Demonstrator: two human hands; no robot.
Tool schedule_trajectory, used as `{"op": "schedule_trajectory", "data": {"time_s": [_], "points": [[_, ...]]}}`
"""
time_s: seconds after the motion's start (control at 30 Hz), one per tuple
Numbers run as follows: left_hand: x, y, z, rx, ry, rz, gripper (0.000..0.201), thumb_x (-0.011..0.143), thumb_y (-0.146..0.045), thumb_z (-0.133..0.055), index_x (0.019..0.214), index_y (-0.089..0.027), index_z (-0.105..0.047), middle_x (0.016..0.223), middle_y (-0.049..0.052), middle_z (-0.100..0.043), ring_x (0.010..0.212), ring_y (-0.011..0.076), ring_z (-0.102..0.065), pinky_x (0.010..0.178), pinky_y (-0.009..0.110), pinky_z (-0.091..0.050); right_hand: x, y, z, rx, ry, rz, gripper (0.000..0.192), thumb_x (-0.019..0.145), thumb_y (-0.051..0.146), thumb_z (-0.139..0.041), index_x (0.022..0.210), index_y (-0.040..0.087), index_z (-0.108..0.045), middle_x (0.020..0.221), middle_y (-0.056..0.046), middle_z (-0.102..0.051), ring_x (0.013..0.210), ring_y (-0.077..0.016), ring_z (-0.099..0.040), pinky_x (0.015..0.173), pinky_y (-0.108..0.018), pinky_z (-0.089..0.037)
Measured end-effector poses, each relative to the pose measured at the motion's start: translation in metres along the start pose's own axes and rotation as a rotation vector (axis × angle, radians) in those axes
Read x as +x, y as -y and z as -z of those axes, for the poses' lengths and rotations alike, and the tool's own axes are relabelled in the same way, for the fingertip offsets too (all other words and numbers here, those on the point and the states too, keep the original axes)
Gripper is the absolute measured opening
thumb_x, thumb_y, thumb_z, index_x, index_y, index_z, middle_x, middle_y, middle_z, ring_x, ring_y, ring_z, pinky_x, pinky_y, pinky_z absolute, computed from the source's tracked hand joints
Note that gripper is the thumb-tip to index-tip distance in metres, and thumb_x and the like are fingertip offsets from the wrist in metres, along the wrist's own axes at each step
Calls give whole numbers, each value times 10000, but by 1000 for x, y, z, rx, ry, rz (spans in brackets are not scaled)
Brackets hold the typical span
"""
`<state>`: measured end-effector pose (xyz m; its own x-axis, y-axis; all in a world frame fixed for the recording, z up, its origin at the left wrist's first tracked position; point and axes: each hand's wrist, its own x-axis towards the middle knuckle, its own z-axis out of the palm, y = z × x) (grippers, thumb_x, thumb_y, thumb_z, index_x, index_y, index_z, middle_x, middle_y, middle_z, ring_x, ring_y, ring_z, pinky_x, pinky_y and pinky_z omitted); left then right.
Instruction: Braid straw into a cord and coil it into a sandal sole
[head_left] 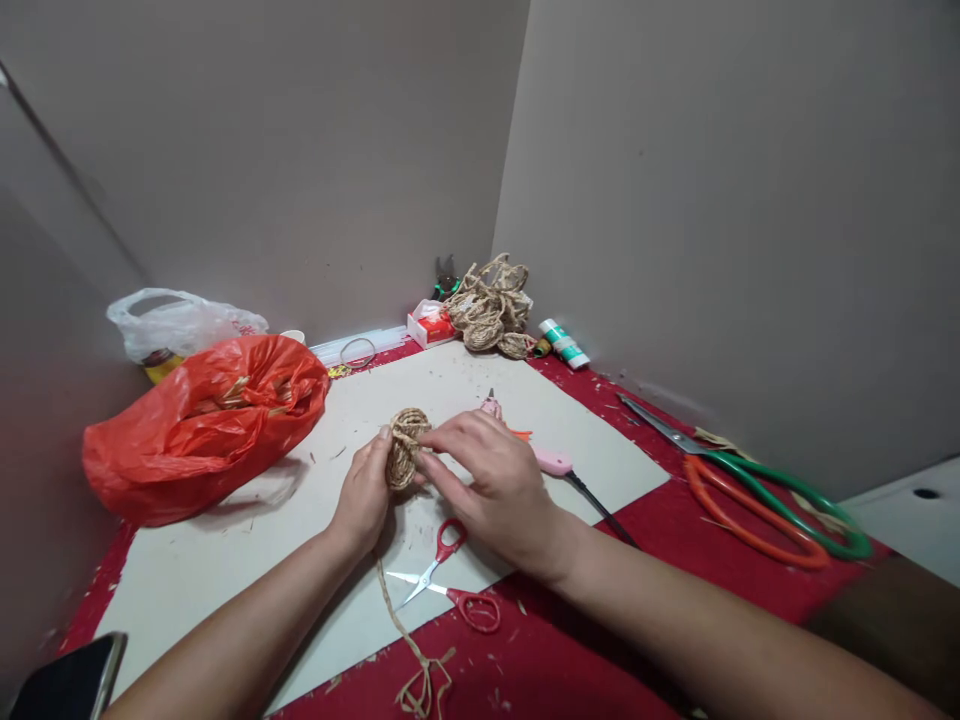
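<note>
Left hand (365,497) grips jute coil (406,447) mid-board | right hand (491,480) fingertips pinch its near edge | cord tail (397,620) trails near | judgement: keep wraps tight, tail clear of small scissors (450,580).

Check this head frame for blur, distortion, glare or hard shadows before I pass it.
Head view: even, soft light; faint shadows under the hands, left hand and right hand, on the jute coil. Centre is sharp; wide-angle stretch bends the forearms and big scissors. Mild sheen on the red bag.
</note>
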<state>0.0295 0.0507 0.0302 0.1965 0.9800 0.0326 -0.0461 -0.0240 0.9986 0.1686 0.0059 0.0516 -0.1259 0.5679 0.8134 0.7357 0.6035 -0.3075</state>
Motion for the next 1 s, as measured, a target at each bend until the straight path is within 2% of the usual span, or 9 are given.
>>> {"op": "schedule_trajectory", "data": {"time_s": [0.13,0.27,0.37,0.5,0.67,0.77,0.9,1.0], "points": [[-1,8,3,59,-55,-81,245,852,-357,-542,829,-181,-711,868,56,-718,872,199,-620,860,291,-442,0,-5,-10,-204,46,70,145,891,187,-531,894,160,-673,825,-74,-643,785,-202,-539,722,-344,-408],[0,21,5,58,-67,-40,250,857,-348,-542,902,-176,-718,949,66,-719,951,218,-607,899,308,-414,-1,-11,-16,-270,33,87,163,896,195,-525,857,173,-682,806,-59,-640,775,-200,-529,726,-349,-372],[0,24,5,66,-80,-25,248,860,-346,-543,900,-179,-721,942,65,-717,955,215,-604,899,306,-409,-3,-14,-16,-271,29,110,159,894,193,-530,849,167,-680,814,-57,-653,778,-199,-535,724,-348,-359],[-1,18,4,50,-73,-13,217,841,-341,-575,826,-185,-725,854,59,-715,877,211,-610,848,301,-431,-4,-16,-17,-261,42,128,155,892,176,-525,866,150,-675,816,-61,-661,778,-200,-539,719,-349,-353],[-3,4,-1,9,7,18,289,862,-375,-532,721,-183,-696,722,45,-693,731,190,-600,749,296,-466,-5,-18,-19,-244,53,118,151,896,181,-522,860,151,-666,807,-59,-666,779,-199,-544,725,-349,-354],[-4,0,-3,-27,15,25,278,861,-372,-532,724,-191,-693,732,46,-697,759,199,-609,762,308,-475,-5,-19,-20,-238,26,99,140,898,190,-530,851,159,-658,794,-51,-670,764,-190,-550,721,-342,-353],[-4,4,-2,30,39,-51,310,888,-392,-493,758,-199,-697,774,47,-704,829,209,-619,823,324,-466,-6,-16,-21,-242,40,49,134,894,197,-536,830,170,-651,781,-47,-665,763,-192,-555,735,-345,-352],[-4,12,-1,73,81,-119,350,916,-416,-445,857,-188,-703,874,58,-713,936,217,-617,911,339,-435,-5,-13,-22,-259,56,-10,146,883,202,-534,784,175,-638,766,-53,-651,760,-199,-544,726,-343,-351]]}}
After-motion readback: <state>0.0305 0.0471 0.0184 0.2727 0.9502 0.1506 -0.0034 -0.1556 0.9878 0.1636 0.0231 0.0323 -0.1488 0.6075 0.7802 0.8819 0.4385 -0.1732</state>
